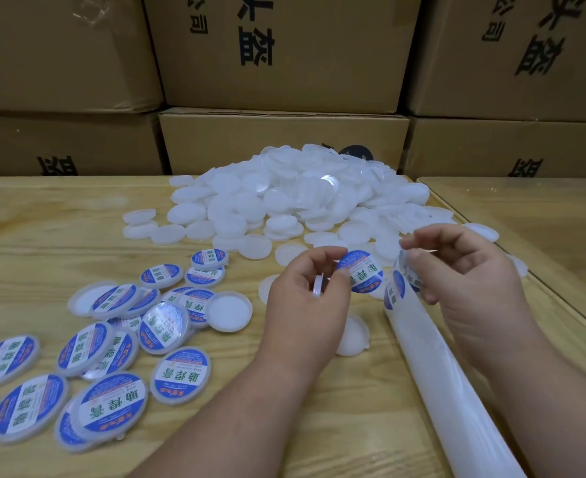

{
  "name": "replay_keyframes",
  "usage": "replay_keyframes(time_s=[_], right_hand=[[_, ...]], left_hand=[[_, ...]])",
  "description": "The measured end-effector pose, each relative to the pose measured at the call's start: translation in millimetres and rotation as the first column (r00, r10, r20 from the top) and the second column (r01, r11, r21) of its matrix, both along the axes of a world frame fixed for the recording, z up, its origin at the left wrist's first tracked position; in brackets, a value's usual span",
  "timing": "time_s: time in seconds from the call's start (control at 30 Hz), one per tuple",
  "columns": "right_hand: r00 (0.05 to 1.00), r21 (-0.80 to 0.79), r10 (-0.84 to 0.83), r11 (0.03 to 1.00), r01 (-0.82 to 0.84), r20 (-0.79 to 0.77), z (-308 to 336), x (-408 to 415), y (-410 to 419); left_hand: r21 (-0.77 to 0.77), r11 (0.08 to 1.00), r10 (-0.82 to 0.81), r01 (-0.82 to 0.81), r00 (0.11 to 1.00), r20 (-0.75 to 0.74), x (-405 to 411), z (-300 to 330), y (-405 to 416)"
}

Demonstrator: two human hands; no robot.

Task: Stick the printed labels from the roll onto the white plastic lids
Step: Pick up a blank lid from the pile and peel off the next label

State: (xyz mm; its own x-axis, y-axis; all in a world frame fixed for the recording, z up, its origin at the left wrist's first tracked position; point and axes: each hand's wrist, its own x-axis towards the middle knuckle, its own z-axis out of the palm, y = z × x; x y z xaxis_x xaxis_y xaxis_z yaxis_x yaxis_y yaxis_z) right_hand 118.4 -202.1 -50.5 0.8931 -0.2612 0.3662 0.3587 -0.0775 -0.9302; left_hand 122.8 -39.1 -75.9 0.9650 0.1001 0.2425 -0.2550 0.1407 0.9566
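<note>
My left hand (305, 305) grips a white lid (318, 286) seen edge-on. Its fingertips also pinch a round blue-and-white printed label (362, 276), which hangs in the air between my hands. My right hand (467, 281) pinches the top end of the translucent label strip (433, 357), where another blue label (398, 288) curves round the bend. The strip runs down toward the lower right under my right wrist. A big heap of blank white lids (305, 198) lies behind my hands. Several labelled lids (112, 339) are scattered at the left.
The work surface is a light wooden table (43, 236). A second table (543, 219) adjoins it on the right. Stacked cardboard boxes (277, 139) form a wall at the table's far edge. A blank lid (353, 336) lies just under my left hand.
</note>
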Motion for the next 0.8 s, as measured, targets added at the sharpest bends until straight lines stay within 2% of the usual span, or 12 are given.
replay_keyframes(time_s=[0.1, 0.23, 0.67, 0.8], right_hand=[[0.997, -0.075, 0.021, 0.997, -0.027, -0.077, -4.9, 0.2, 0.7], [0.993, -0.129, 0.046, 0.99, -0.06, -0.106, -3.5, -1.9, 0.9], [0.994, -0.023, 0.079, 0.996, -0.081, -0.073, 0.4, -4.2, 5.8], [0.997, 0.024, 0.053, 0.998, -0.051, -0.064, 1.3, -3.6, 6.4]], left_hand=[[0.042, 0.999, -0.005, 0.004, 1.0, 0.023, -0.6, 0.2, -1.2], [0.096, 0.995, 0.01, -0.015, 0.998, 0.055, -0.1, 0.2, -0.8], [0.134, 0.988, -0.083, 0.08, 0.996, 0.014, -3.2, -1.4, -1.9], [0.037, 0.991, -0.133, 0.131, 0.99, 0.046, -6.9, 1.4, -1.1]])
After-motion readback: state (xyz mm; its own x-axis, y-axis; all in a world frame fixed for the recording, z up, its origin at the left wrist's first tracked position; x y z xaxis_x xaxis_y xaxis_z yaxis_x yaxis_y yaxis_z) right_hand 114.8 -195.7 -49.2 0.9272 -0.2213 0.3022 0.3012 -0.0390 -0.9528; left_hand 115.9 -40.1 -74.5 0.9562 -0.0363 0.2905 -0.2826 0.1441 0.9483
